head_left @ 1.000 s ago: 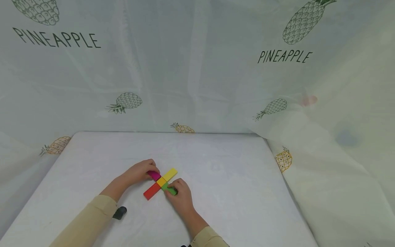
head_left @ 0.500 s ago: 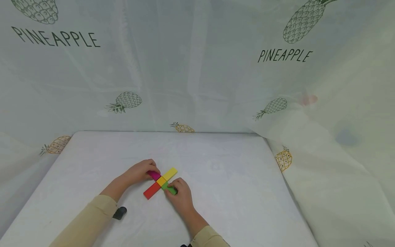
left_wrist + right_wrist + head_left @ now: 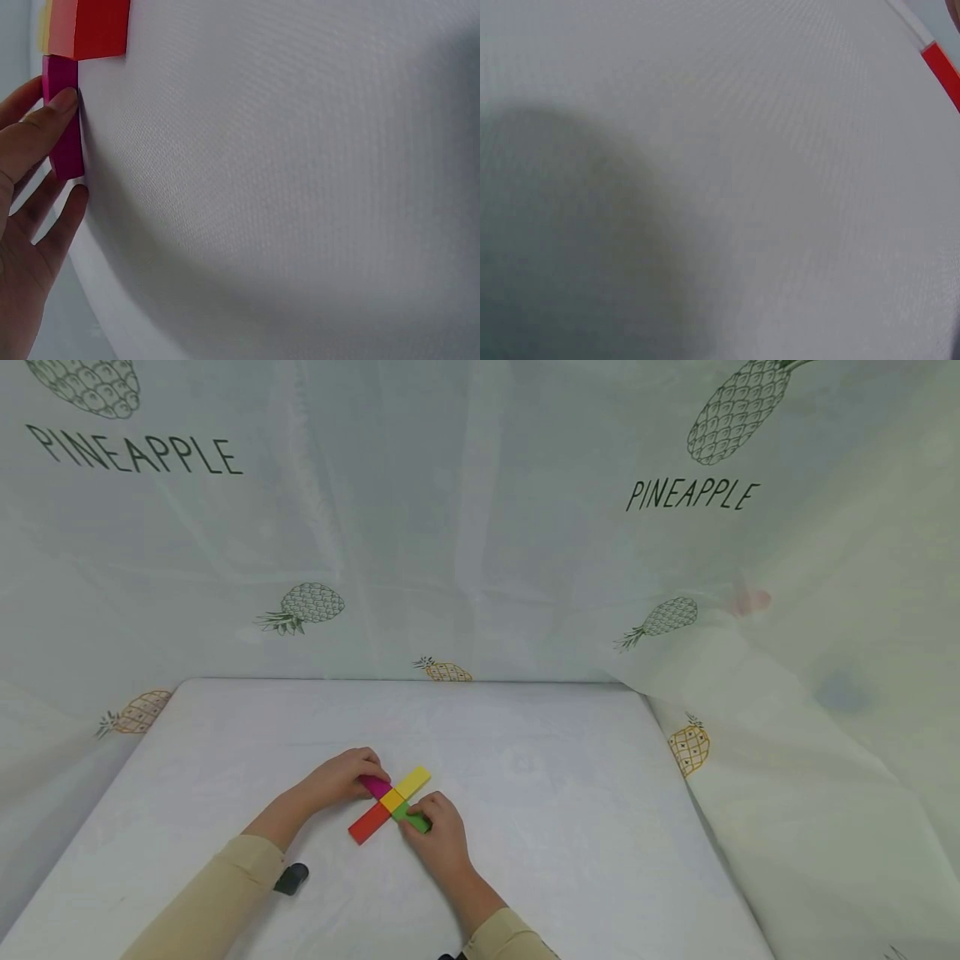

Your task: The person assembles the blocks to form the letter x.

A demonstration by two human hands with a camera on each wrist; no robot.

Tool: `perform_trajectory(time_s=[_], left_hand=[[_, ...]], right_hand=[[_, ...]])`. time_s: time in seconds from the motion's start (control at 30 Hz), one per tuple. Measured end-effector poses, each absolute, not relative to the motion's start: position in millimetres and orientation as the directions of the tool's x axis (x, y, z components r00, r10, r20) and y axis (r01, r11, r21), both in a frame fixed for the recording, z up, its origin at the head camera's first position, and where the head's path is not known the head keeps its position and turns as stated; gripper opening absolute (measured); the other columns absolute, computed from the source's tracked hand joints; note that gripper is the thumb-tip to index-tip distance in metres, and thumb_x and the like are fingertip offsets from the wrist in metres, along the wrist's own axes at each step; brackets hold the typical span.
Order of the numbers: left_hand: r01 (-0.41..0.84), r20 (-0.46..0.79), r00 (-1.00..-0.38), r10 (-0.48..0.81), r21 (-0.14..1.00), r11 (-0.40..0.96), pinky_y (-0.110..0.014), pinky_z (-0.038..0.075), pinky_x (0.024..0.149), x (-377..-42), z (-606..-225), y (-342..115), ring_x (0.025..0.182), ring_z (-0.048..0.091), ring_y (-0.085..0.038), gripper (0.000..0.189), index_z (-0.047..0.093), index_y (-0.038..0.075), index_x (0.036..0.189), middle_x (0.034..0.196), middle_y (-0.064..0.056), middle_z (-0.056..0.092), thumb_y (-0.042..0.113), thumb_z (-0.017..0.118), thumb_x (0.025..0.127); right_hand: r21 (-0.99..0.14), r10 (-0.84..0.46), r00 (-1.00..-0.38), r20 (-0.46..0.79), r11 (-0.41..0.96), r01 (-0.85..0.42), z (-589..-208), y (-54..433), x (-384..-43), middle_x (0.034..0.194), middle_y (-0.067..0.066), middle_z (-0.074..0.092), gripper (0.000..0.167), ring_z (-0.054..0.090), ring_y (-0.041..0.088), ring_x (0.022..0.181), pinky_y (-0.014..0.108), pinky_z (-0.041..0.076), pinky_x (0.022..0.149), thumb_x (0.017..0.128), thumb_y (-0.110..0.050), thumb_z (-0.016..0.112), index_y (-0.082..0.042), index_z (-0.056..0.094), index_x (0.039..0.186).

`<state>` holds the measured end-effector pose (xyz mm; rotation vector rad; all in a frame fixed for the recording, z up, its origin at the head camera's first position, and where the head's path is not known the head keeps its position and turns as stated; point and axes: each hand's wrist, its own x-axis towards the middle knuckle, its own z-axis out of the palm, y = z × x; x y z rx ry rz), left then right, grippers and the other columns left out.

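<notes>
Several colored blocks lie flat on the white table in a cross. A small orange-yellow block forms the middle. The yellow block extends toward the back right, the red block toward the front left. My left hand pinches the magenta block between thumb and fingers, its inner end against the middle block. On the opposite side, my right hand grips the green block, partly covering it. Only the red block and a sliver of a hand show in the right wrist view.
A black object sits beside my left sleeve. The white table ends at the back against a hanging sheet printed with pineapples, which also drapes along both sides.
The thin gap by the middle block looks slightly narrower now, with the magenta block closer against it. Both hands keep the same place and hold.
</notes>
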<state>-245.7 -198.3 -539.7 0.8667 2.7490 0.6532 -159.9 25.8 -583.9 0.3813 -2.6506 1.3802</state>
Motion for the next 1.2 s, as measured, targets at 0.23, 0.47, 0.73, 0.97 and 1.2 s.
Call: perform_trajectory(time_s=[0.23, 0.47, 0.73, 0.97, 1.2], left_hand=[[0.448, -0.074, -0.835, 0.545, 0.483, 0.753, -0.033, 0.052, 0.084, -247.6, -541.9, -199.5, 0.1, 0.055, -0.019, 0.041, 0.072, 0.017, 0.112, 0.104, 0.003, 0.058, 0.009, 0.085, 0.074], [0.389, -0.08, -0.871, 0.486, 0.493, 0.779, -0.041, 0.05, 0.091, -246.6, -544.3, -205.8, 0.11, 0.054, -0.023, 0.054, 0.066, 0.016, 0.123, 0.115, -0.002, 0.06, 0.017, 0.086, 0.073], [0.342, -0.065, -0.897, 0.436, 0.521, 0.782, -0.047, 0.047, 0.095, -242.2, -546.6, -210.5, 0.114, 0.053, -0.029, 0.056, 0.064, 0.013, 0.125, 0.119, -0.007, 0.059, 0.018, 0.086, 0.074], [0.27, -0.041, -0.929, 0.369, 0.608, 0.747, -0.05, 0.045, 0.096, -238.5, -555.8, -216.0, 0.114, 0.053, -0.033, 0.058, 0.062, 0.01, 0.127, 0.121, -0.011, 0.06, 0.024, 0.085, 0.075], [0.164, -0.053, -0.96, 0.275, 0.691, 0.704, -0.05, 0.046, 0.095, -235.7, -563.3, -217.6, 0.117, 0.051, -0.034, 0.058, 0.061, 0.01, 0.129, 0.125, -0.013, 0.058, 0.029, 0.083, 0.078]], right_hand=[[-0.803, -0.163, -0.972, 0.169, 0.55, -0.231, -581.7, 26.4, -159.6, 0.09, -0.014, 0.053, 0.01, 0.048, 0.003, 0.082, 0.02, 0.046, 0.07, 0.084, -0.023, 0.076, -0.019, 0.073, 0.093], [-0.811, -0.162, -0.972, 0.171, 0.538, -0.232, -582.2, 26.4, -159.5, 0.09, -0.014, 0.053, 0.01, 0.049, 0.004, 0.082, 0.021, 0.046, 0.071, 0.085, -0.024, 0.076, -0.019, 0.073, 0.093], [-0.817, -0.158, -0.975, 0.158, 0.534, -0.219, -578.7, 25.6, -158.2, 0.092, -0.013, 0.054, 0.01, 0.049, 0.004, 0.084, 0.021, 0.046, 0.073, 0.085, -0.023, 0.076, -0.018, 0.073, 0.094], [-0.817, -0.156, -0.976, 0.154, 0.535, -0.215, -579.6, 25.5, -158.6, 0.092, -0.013, 0.054, 0.011, 0.049, 0.004, 0.085, 0.021, 0.047, 0.074, 0.085, -0.023, 0.076, -0.019, 0.073, 0.094], [-0.801, -0.158, -0.972, 0.177, 0.55, -0.235, -580.6, 25.9, -158.5, 0.091, -0.013, 0.054, 0.01, 0.049, 0.005, 0.084, 0.022, 0.046, 0.074, 0.084, -0.022, 0.076, -0.018, 0.073, 0.093]])
